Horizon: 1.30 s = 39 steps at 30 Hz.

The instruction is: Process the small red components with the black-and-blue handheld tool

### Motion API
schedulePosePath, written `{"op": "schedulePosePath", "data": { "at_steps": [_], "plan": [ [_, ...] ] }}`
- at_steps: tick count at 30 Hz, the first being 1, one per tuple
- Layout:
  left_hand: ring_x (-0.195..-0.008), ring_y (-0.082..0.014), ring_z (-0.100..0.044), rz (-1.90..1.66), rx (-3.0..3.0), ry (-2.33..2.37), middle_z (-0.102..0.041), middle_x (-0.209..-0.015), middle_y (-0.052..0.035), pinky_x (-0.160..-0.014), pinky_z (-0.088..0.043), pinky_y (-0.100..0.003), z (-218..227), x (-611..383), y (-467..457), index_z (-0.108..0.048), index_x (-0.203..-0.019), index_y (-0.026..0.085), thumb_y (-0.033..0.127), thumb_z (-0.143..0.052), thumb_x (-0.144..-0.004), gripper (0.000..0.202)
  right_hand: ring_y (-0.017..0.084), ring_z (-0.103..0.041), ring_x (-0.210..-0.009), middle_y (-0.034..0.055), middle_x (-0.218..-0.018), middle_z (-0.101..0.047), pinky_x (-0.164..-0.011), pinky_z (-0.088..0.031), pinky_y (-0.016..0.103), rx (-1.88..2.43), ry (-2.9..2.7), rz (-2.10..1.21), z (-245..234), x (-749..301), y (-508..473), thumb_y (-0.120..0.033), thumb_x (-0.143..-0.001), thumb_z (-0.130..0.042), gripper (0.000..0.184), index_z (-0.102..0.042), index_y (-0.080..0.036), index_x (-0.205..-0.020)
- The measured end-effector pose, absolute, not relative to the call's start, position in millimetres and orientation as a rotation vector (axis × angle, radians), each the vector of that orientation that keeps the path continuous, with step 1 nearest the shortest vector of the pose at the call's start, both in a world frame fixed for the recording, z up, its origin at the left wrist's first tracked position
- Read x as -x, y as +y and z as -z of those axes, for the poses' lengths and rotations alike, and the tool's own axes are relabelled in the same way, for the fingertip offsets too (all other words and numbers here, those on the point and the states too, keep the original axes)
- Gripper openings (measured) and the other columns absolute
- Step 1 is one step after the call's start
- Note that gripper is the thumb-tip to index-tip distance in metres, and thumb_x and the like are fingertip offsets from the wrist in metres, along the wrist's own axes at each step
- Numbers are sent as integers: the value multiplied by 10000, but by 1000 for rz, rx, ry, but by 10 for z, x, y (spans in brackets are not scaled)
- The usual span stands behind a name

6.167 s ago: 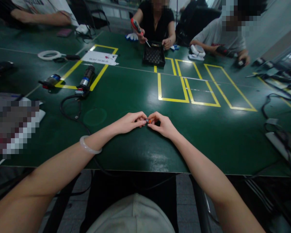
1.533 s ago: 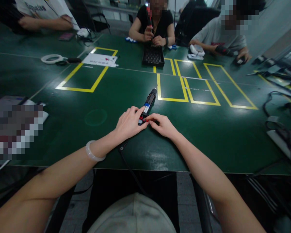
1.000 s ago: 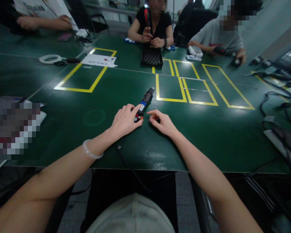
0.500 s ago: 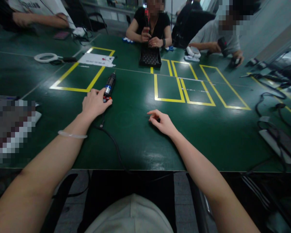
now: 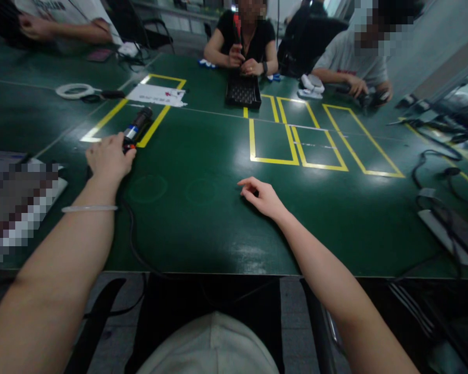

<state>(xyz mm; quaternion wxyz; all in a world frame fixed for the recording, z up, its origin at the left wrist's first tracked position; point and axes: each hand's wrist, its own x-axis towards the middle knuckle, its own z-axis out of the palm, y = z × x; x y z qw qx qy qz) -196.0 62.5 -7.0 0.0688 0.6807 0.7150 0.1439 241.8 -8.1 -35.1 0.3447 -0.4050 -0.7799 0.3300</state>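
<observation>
My left hand (image 5: 111, 158) is closed around the rear of a corded electric screwdriver (image 5: 137, 124), a dark cylinder with a blue band and an orange-red part near my thumb. It lies over the right side of a yellow tape rectangle (image 5: 150, 130), its front pointing away from me. From its rear a black cord (image 5: 131, 228) runs over the table edge. My right hand (image 5: 263, 197) rests on the green tabletop (image 5: 210, 223), index finger extended and the other fingers loosely bent, with nothing in it.
Across the table a person sits behind a black tray (image 5: 243, 96). At right, another person's hand (image 5: 356, 85) is on a dark tool. A white printed sheet (image 5: 156, 95) and a white cable coil (image 5: 75, 92) lie at left; tangled cables (image 5: 448, 208) lie at right.
My left hand has moved left with the screwdriver, which now lies over the tape rectangle; its cord shifted too. My right hand stayed put. The person at right lowered their tool.
</observation>
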Motion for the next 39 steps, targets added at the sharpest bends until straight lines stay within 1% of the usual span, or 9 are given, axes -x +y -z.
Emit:
{"op": "schedulePosePath", "data": {
  "at_steps": [3,8,12,17,26,29,33,35,39],
  "plan": [
    [-1300,-314,-335,-484,-2066,2450,-389,-1481,-108,-1106,-229,-497,73,1864,595,-395,-1493,129,479,-391,-1018,590,156,-658,-781,25,-872,-714,-800,-506,302,1048,-2027,-857,353,-2417,-79,-248,-908,-544,243,-640,-182,-1122],
    [-1281,-296,-370,-514,-2090,2494,-445,-1430,-147,-1104,-273,-459,53,1785,609,-532,-1323,70,404,-493,-1000,466,157,-662,-790,22,-872,-719,-799,-506,301,1061,-2030,-859,344,-2415,-85,-241,-907,-545,235,-643,-189,-1115],
    [-1271,-289,-364,-484,-2028,2505,-461,-1415,-143,-1104,-269,-460,16,1777,611,-557,-1265,64,418,-530,-988,450,159,-665,-787,29,-874,-716,-801,-509,307,1058,-2038,-861,339,-2414,-83,-248,-910,-548,227,-648,-184,-1103],
    [-1263,-291,-377,-520,-1969,2528,-461,-1414,-157,-1085,-269,-455,-14,1725,584,-538,-1300,41,393,-456,-1012,463,160,-667,-790,30,-880,-717,-807,-512,311,1061,-2048,-858,348,-2411,-77,-254,-915,-549,224,-650,-189,-1104],
    [-1193,-242,-446,-723,-1944,2523,-515,-1354,-98,-1069,-348,-427,-26,1737,609,-555,-1301,81,350,-407,-1038,403,163,-667,-795,31,-883,-722,-815,-512,313,1066,-2044,-864,338,-2406,-78,-241,-909,-553,221,-654,-186,-1098],
    [-1086,-195,-535,-889,-1933,2322,-610,-1247,-78,-1048,-409,-387,-53,1629,634,-551,-1318,86,337,-446,-1025,400,159,-664,-799,26,-885,-721,-819,-512,309,1066,-2046,-866,339,-2394,-81,-243,-912,-555,219,-650,-192,-1102],
    [-952,-164,-643,-946,-1951,1684,-688,-1110,-96,-946,-507,-323,-124,1184,525,-599,-1285,76,342,-512,-984,411,154,-659,-798,24,-881,-715,-808,-510,301,1053,-2058,-875,331,-2373,-100,-243,-918,-547,225,-643,-192,-1115],
    [-920,-189,-671,-849,-1922,1403,-698,-1087,-116,-872,-540,-330,-163,869,384,-619,-1287,98,400,-559,-953,455,152,-655,-795,23,-883,-710,-802,-510,298,1045,-2066,-890,321,-2362,-116,-242,-922,-544,222,-636,-194,-1118],
    [-941,-219,-697,-584,-1853,1076,-719,-1025,-115,-812,-550,-338,-175,337,74,-519,-1373,133,423,-583,-920,541,134,-632,-758,4,-872,-688,-770,-503,278,991,-2060,-955,302,-2333,-154,-232,-910,-567,262,-604,-203,-1168]
  ]
}}
